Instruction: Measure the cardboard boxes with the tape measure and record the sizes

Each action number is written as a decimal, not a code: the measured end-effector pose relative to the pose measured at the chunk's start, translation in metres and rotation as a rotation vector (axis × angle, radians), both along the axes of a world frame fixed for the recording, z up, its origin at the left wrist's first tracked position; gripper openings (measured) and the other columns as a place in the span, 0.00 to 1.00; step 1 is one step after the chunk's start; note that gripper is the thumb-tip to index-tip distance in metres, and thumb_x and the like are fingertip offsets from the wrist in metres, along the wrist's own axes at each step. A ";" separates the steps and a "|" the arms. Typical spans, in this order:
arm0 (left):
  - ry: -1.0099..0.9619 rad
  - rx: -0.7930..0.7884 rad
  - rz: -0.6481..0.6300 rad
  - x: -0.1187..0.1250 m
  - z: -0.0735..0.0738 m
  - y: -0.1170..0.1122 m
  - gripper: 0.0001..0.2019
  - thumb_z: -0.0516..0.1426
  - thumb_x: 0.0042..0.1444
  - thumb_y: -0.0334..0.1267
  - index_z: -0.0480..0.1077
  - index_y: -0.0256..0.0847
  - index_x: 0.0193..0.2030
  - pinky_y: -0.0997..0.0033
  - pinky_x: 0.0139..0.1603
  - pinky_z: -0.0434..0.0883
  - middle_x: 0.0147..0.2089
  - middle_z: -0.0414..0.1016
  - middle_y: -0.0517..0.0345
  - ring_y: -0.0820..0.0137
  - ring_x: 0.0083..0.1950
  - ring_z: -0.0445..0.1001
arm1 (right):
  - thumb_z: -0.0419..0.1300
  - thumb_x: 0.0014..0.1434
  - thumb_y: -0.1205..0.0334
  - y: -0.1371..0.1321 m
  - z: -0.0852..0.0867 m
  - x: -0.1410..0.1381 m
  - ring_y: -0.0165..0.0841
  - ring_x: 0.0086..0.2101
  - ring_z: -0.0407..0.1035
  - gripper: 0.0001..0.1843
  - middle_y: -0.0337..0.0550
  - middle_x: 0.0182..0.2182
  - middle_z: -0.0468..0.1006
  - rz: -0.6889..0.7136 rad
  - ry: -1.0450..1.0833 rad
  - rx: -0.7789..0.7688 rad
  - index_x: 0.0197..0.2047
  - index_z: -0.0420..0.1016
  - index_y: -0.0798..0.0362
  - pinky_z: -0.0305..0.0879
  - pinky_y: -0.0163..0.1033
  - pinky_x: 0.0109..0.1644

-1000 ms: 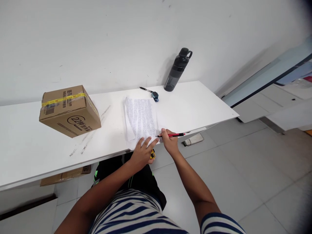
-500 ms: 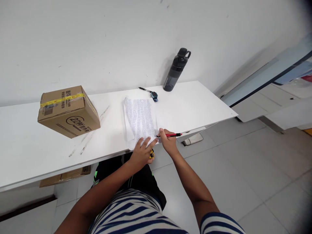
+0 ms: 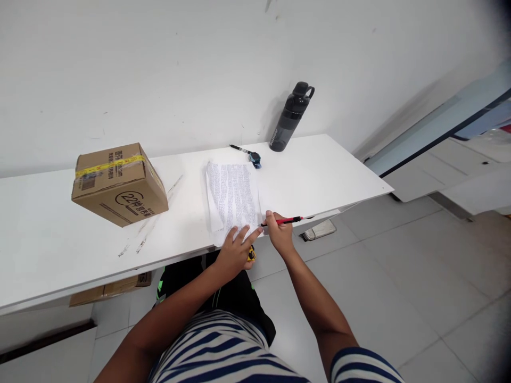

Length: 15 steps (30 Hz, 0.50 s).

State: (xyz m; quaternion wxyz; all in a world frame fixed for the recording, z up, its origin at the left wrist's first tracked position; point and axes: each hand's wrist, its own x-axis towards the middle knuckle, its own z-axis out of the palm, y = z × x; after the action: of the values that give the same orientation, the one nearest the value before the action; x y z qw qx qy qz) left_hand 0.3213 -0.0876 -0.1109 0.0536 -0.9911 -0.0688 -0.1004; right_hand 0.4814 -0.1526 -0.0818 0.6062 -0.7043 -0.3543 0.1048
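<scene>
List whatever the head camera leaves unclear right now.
All in the head view:
Paper: its writing is too small to read.
Red pen: whether its tip touches the paper is too small to tell.
Yellow object: partly hidden by the left hand.
Lower box: partly covered by the tabletop.
Red item: cut off by the right edge.

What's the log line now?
left hand: resting on text-covered white paper | right hand: gripping slim red-black pen, tip at paper edge | yellow-black object: partly hidden
</scene>
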 end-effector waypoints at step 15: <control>-0.180 -0.218 -0.157 -0.013 0.011 -0.001 0.20 0.61 0.49 0.56 0.79 0.43 0.39 0.46 0.68 0.51 0.68 0.62 0.56 0.50 0.67 0.57 | 0.51 0.63 0.57 0.038 0.022 0.000 0.40 0.43 0.72 0.23 0.54 0.48 0.74 0.045 -0.404 -0.244 0.58 0.69 0.56 0.68 0.44 0.46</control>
State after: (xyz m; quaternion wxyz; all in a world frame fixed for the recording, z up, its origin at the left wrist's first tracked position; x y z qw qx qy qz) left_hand 0.3088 -0.0886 -0.0999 -0.0688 -0.9804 -0.0062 -0.1844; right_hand 0.4815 -0.1143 -0.0595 0.4309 -0.7711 -0.4685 0.0172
